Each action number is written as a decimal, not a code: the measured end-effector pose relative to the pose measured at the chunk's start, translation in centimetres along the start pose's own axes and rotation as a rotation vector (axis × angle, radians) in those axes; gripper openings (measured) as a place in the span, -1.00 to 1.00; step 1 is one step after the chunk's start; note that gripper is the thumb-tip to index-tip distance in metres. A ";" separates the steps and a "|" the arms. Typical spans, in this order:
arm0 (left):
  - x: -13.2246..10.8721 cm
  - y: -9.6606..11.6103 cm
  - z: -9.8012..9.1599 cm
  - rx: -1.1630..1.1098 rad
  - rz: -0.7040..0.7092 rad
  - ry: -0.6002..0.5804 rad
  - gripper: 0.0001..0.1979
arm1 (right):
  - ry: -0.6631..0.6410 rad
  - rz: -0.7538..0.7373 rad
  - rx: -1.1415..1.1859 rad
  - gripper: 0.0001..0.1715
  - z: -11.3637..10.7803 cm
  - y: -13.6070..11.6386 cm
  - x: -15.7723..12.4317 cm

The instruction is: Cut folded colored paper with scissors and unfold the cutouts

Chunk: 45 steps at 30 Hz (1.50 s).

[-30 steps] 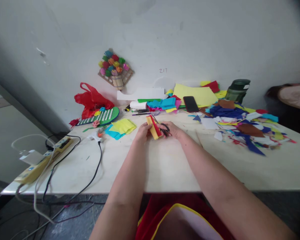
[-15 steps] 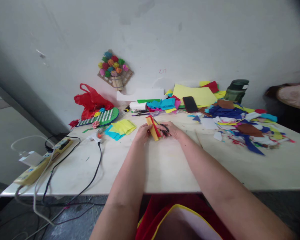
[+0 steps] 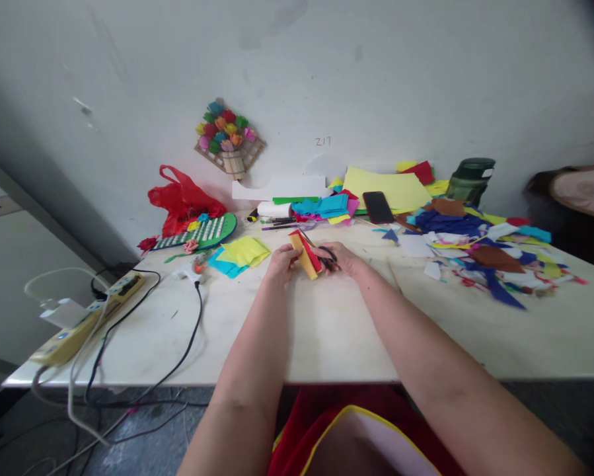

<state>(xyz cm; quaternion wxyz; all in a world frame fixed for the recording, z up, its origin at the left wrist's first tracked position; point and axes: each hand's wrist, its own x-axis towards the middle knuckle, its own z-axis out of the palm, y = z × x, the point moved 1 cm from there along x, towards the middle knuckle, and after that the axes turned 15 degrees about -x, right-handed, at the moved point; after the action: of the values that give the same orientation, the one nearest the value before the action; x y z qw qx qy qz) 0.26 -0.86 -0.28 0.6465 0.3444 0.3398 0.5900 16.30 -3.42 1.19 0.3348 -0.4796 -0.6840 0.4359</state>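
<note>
My left hand [image 3: 281, 262] pinches a folded stack of yellow and red paper [image 3: 305, 254] just above the white table [image 3: 326, 330]. My right hand [image 3: 343, 258] grips black-handled scissors [image 3: 325, 255], whose blades lie against the red layer of the paper. Both hands are closed and meet over the middle of the table.
A glue gun [image 3: 190, 269] with a black cord and a power strip [image 3: 86, 314] lie at the left. Yellow and blue paper squares [image 3: 240, 253], a red bag [image 3: 182, 198], a phone [image 3: 377, 206], a green bottle [image 3: 471, 178] and scattered paper scraps [image 3: 485, 248] fill the back and right.
</note>
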 end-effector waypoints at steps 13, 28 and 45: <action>-0.2 0.2 0.2 -0.142 0.003 0.025 -0.82 | -0.050 -0.021 -0.003 -0.59 -0.1 0.1 0.1; -0.3 0.5 -0.1 -0.072 0.128 -0.041 -0.75 | -0.119 -0.059 -0.011 -0.61 -0.1 0.2 0.0; -0.3 0.5 0.1 -0.080 0.106 -0.040 -0.61 | -0.082 -0.090 -0.022 -0.60 0.1 -0.7 -0.5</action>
<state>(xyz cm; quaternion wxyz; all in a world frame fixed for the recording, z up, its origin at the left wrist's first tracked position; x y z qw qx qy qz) 0.00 -1.11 0.22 0.6343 0.3475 0.2844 0.6293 16.09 -4.01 1.76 0.3205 -0.4339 -0.7228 0.4320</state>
